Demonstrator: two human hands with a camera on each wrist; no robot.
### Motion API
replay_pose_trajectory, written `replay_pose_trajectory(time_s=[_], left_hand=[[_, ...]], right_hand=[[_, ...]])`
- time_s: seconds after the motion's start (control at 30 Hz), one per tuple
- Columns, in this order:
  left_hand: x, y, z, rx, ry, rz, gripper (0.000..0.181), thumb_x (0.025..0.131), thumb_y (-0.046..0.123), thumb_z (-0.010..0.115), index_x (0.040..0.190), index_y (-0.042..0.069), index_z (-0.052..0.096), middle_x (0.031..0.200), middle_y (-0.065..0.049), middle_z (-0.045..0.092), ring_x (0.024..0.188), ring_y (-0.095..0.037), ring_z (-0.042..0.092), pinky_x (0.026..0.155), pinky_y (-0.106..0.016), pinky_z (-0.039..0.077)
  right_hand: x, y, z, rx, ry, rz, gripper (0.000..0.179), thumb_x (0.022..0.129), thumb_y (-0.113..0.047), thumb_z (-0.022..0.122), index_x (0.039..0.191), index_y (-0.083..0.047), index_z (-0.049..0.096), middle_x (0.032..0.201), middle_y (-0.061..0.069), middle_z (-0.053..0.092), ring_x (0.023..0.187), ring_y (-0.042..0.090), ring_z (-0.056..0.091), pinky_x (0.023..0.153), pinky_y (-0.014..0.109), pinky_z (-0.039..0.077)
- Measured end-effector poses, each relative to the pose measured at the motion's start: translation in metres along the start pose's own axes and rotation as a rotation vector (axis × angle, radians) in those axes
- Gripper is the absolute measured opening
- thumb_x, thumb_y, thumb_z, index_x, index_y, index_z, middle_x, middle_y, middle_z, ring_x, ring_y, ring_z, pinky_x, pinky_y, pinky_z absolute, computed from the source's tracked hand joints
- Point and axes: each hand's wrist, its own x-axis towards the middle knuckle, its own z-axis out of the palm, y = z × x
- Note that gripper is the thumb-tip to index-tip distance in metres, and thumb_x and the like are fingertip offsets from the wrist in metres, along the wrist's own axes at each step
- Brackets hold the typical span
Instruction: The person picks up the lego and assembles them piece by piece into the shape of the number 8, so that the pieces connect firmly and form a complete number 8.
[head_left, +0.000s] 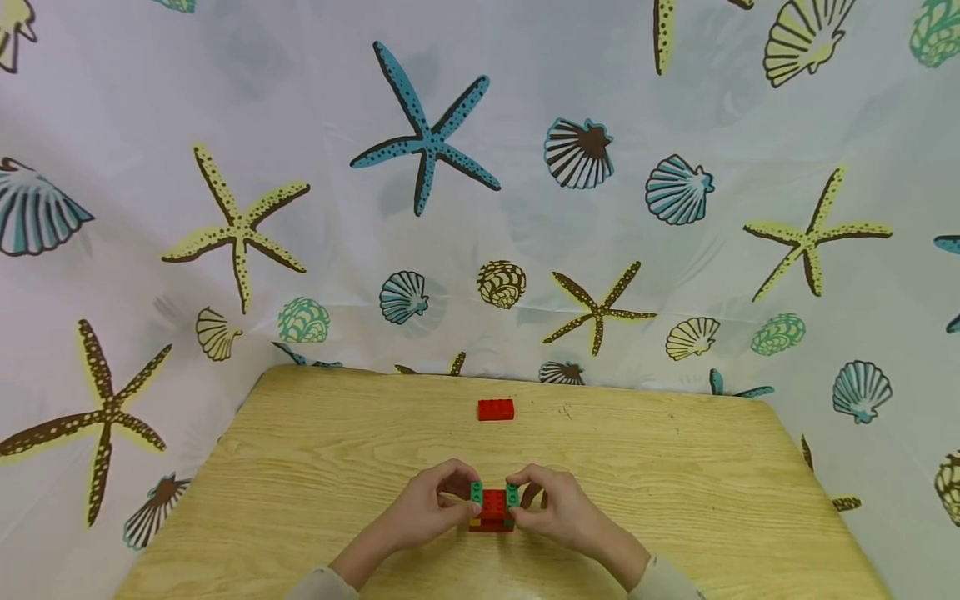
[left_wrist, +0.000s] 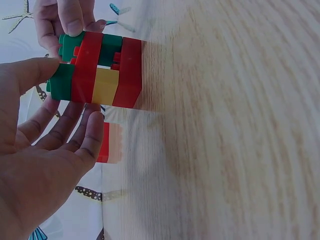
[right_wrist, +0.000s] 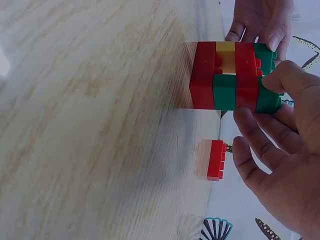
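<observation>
Here, at lower centre of the head view, a brick stack (head_left: 493, 505) stands on the wooden table (head_left: 315, 450); the left hand (head_left: 426, 510), part-curled, pinches its left green brick (head_left: 476, 489), the right hand (head_left: 561, 510) likewise its right green brick (head_left: 512, 493). Higher up lies a red brick (head_left: 496, 410).

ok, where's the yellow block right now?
In the left wrist view, the yellow block sits on the side of the stack nearer the left hand, between the bottom red block and the upper red block.
</observation>
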Motion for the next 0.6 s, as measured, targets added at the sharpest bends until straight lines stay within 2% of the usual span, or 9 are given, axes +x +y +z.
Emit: replay_pose_trajectory(time_s=[0.2, 0.6], left_hand=[[-0.0003, -0.0006, 0.0006, 0.007, 0.004, -0.01, 0.03, 0.101, 0.02, 0.072, 0.124, 0.003, 0.063, 0.116, -0.011, 0.07, 0.107, -0.018, 0.069, 0.086, -0.026, 0.059], [0.0011, -0.0042, 0.0016, 0.011, 0.012, -0.019, 0.027, 0.101, 0.019, 0.072, 0.123, 0.006, 0.064, 0.115, -0.009, 0.07, 0.109, -0.023, 0.067, 0.086, -0.025, 0.058]], right_hand=[[-0.0016, 0.0003, 0.0012, 0.008, 0.009, 0.032, 0.031, 0.096, -0.013, 0.075, 0.125, -0.004, 0.071, 0.108, 0.008, 0.076, 0.084, 0.003, 0.064, 0.065, 0.02, 0.05], [-0.0002, 0.0027, 0.0016, 0.044, 0.01, 0.062, 0.035, 0.095, -0.014, 0.076, 0.128, -0.005, 0.07, 0.101, 0.008, 0.075, 0.081, 0.004, 0.064, 0.064, 0.019, 0.049]])
